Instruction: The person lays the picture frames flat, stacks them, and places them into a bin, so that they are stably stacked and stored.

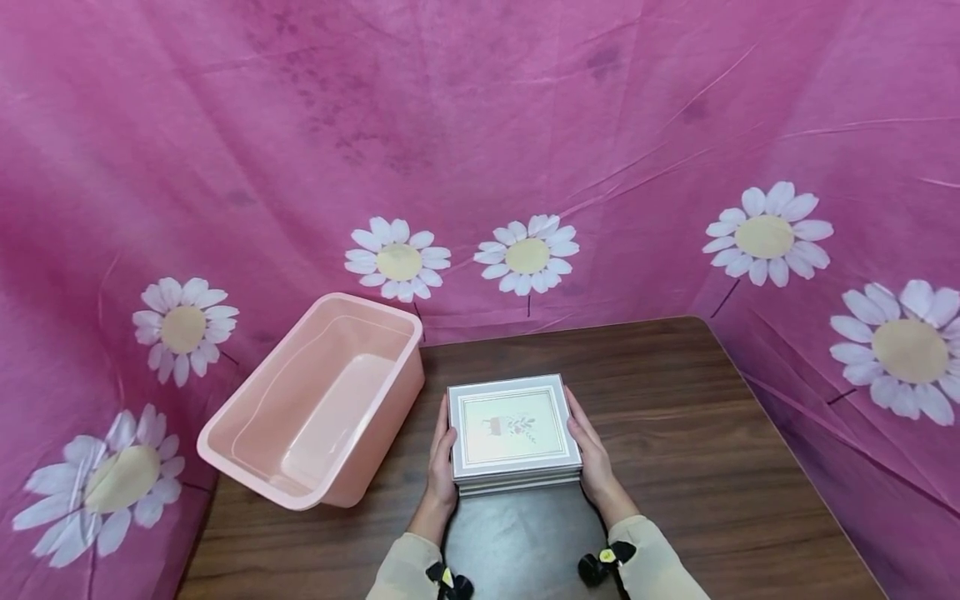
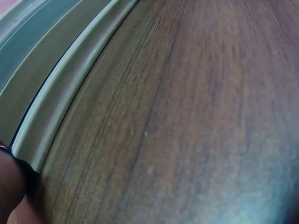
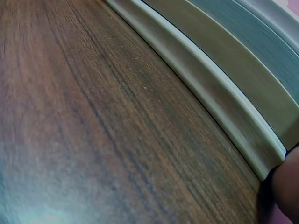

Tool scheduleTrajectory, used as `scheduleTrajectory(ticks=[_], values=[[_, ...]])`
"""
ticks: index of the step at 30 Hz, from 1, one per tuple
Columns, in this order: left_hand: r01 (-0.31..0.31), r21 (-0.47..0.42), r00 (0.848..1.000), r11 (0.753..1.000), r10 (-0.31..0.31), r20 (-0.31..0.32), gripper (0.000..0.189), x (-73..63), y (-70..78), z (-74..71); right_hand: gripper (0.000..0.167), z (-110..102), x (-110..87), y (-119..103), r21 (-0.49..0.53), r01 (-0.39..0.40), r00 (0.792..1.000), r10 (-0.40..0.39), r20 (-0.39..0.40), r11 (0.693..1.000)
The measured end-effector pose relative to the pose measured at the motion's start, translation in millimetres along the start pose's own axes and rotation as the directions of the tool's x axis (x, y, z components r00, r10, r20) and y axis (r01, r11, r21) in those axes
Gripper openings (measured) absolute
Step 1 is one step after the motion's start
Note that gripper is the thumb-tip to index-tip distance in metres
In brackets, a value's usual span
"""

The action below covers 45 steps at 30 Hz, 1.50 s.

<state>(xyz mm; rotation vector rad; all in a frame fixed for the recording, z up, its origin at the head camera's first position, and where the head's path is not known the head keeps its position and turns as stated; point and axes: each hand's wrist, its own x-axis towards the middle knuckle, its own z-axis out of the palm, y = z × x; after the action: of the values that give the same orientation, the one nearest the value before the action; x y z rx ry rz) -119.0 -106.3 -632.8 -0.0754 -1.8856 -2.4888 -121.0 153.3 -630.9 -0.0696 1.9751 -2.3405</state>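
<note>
A stack of several picture frames [image 1: 513, 427] sits on the wooden table in front of me. The top one has a pale grey border around a cream picture with a faint floral design. My left hand [image 1: 441, 450] presses along the stack's left side, fingers extended away from me. Along the opposite side lies my right hand [image 1: 592, 454] in the same way. Both wrist views show the layered near edge of the stack [image 2: 60, 88], its moulded bottom layer meeting the wood. Only a blurred bit of each hand shows there, at the stack's corner.
Left of the stack stands a pink plastic basin [image 1: 375, 412] with nothing visible inside. The brown wooden table [image 1: 675, 467] extends to the right. Pink cloth [image 1: 480, 125] with daisies hangs behind and at both sides. A shiny greyish patch [image 1: 525, 542] lies between my wrists.
</note>
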Motion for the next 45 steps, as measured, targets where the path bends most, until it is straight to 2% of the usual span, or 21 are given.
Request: scheduleTrajectory(ticks=[8,14,18,28,33,38,45], values=[[0.024,0.025,1.000,0.999,-0.024,0.004,0.066,-1.2,1.7,-2.8,0.065,1,0.0,3,0.035,0.023,0.999,-0.024,0.024,0.999],[-0.012,0.009,0.999,1.000,0.012,-0.036,0.066,-3.5,-2.5,-4.9,0.066,5,1.1,7,0.050,0.008,1.000,-0.010,0.029,0.999],[-0.018,-0.009,0.999,1.000,0.017,-0.049,0.067,-6.8,-1.0,-4.1,0.066,7,-1.0,6,0.073,-0.009,1.000,0.008,0.007,0.997],[-0.006,0.013,0.998,1.000,0.007,-0.062,0.068,-9.8,17.7,3.2,0.064,14,-12.2,-14,0.132,0.056,0.998,-0.055,-0.011,0.990],[-0.014,0.019,0.998,1.000,0.015,-0.054,0.069,-11.2,28.4,6.8,0.063,15,-15.7,-24,0.143,0.059,0.998,-0.054,-0.036,0.988],[-0.009,0.013,0.999,1.000,0.009,-0.043,0.069,-12.9,38.5,11.1,0.062,14,-18.8,-31,0.137,0.076,0.996,-0.069,-0.054,0.988],[-0.042,0.023,0.998,0.999,0.043,-0.050,0.068,-14.6,48.2,14.2,0.062,16,-22.3,-43,0.109,0.105,0.993,-0.099,-0.057,0.989]])
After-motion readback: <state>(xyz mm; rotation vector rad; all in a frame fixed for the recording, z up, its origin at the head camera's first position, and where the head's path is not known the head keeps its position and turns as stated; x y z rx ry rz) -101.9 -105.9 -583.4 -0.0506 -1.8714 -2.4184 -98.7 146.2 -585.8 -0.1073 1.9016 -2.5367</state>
